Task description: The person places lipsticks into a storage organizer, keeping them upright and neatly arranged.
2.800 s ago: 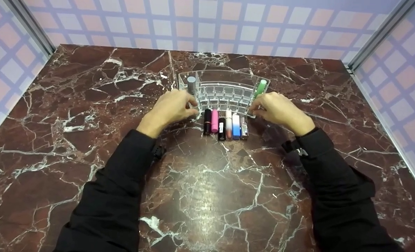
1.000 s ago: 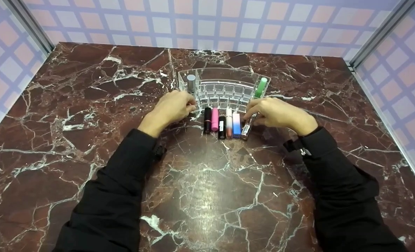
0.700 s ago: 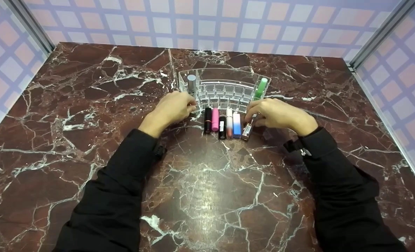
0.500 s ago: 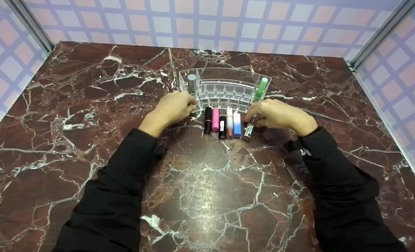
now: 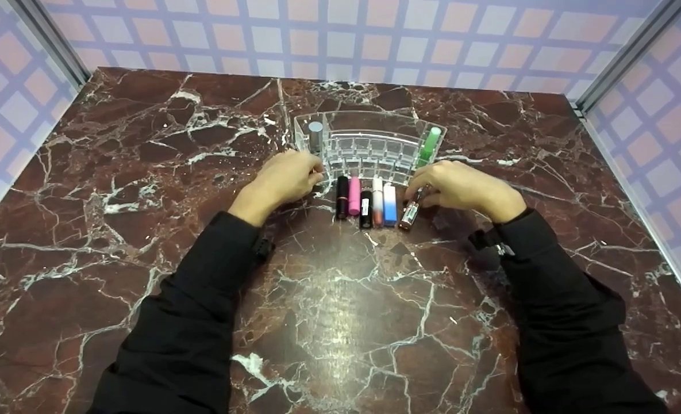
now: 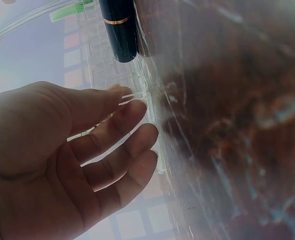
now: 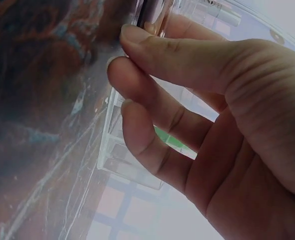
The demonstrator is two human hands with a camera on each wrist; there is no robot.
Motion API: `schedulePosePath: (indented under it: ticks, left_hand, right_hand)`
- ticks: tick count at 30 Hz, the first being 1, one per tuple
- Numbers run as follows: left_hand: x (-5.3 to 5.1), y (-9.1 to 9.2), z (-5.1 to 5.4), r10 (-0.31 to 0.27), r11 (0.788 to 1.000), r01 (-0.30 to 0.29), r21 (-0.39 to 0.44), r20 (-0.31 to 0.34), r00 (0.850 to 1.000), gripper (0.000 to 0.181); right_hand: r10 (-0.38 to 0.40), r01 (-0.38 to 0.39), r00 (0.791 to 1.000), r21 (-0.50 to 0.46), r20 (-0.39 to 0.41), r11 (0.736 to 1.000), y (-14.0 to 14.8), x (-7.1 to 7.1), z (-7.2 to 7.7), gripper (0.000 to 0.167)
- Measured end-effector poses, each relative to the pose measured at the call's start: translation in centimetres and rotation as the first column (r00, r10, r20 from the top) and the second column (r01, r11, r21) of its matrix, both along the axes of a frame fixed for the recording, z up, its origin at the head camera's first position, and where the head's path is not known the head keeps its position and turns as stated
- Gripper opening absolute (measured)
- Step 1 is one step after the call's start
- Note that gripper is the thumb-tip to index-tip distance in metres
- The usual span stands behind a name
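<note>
One clear, hard plastic rack [image 5: 373, 135], fan-shaped with small square cells, on glossy dark red bench [image 5: 329, 322] with white veins. Left hand [image 5: 283, 177] at rack's front left corner, fingers bent, thumb and index pinching its thin edge. Right hand [image 5: 454, 183] just before rack's front right corner, thumb and index pinching small see-through tube [image 5: 410, 216] with pale label, held slanted; cannot tell if its low end touches bench. Lying side by side just in front of rack, left to right: round black tube [image 5: 342, 198] with thin gold band, smooth pink tube [image 5: 354, 196], black tube with white label [image 5: 366, 211], white-to-brown tube [image 5: 378, 202], squared white-to-blue tube [image 5: 389, 207]. Inside rack: grey cylinder [image 5: 315, 137] upright at left end, green stick [image 5: 429, 146] tilted at right end. Behind rack, flat checked wall [image 5: 340, 43], pink and white squares on lilac.
</note>
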State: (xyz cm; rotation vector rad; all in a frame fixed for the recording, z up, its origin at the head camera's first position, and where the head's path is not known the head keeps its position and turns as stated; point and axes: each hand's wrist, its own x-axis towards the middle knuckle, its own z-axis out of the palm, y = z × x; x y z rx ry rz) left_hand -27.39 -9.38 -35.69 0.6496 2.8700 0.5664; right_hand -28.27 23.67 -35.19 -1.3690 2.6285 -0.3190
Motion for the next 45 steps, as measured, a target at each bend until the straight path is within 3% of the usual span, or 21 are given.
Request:
schedulePosePath:
  ticks: [4, 10, 15, 20, 23, 26, 32, 37, 42, 45]
  left_hand:
    - [0.2, 0.1, 0.1, -0.001, 0.999, 0.0, -0.032, -0.028, 1.0, 0.019]
    - [1.1, 1.1, 1.1, 0.055, 0.996, -0.066, -0.067, -0.145, 0.988, 0.025]
    - [1.6, 2.6, 2.0, 0.063, 0.998, -0.064, -0.005, -0.109, 0.992, 0.029]
    - [1.7, 3.9, 2.6, 0.021, 0.999, -0.02, 0.046, -0.039, 0.999, 0.035]
    - [1.8, 4.4, 2.9, -0.013, 0.996, 0.015, 0.093, -0.025, 1.0, 0.039]
    - [2.0, 4.7, 3.1, -0.037, 0.992, 0.043, 0.116, -0.055, 0.998, 0.041]
    - [2.4, 5.0, 3.3, -0.03, 0.996, 0.042, 0.075, -0.156, 0.987, 0.038]
    - [2.6, 5.2, 3.6, -0.047, 0.996, 0.061, 0.071, -0.195, 0.98, 0.042]
    - [2.9, 5.4, 3.6, -0.101, 0.995, 0.098, -0.021, -0.236, 0.966, 0.054]
    - [3.0, 5.6, 3.5, -0.12, 0.992, 0.105, -0.07, -0.256, 0.959, 0.048]
  right_hand:
    - [0.011, -0.011, 1.0, -0.016, -0.008, 1.0, 0.1, 0.1, 0.2, 0.03]
    - [0.028, -0.029, 0.999, -0.039, -0.02, 0.999, 0.0, -0.1, 0.8, 0.029]
    - [-0.006, 0.006, 1.0, -0.074, 0.005, 0.997, -0.1, -0.3, 2.0, 0.028]
    - [-0.049, 0.048, 0.999, -0.1, -0.001, 0.994, -0.6, -0.6, 3.3, 0.028]
    - [-0.07, 0.067, 0.997, -0.132, -0.022, 0.989, -1.0, -0.6, 4.1, 0.026]
    - [-0.076, 0.067, 0.996, -0.18, -0.045, 0.981, -1.6, -0.5, 4.5, 0.026]
    - [-0.08, 0.067, 0.995, -0.199, -0.056, 0.978, -2.4, -0.6, 4.2, 0.029]
    - [-0.118, 0.106, 0.991, -0.183, -0.056, 0.977, -2.3, -0.6, 4.0, 0.032]
    - [-0.106, 0.093, 0.993, -0.196, -0.057, 0.976, -2.3, -0.5, 4.0, 0.032]
    - [-0.087, 0.071, 0.994, -0.212, -0.066, 0.975, -2.4, -0.4, 3.9, 0.032]
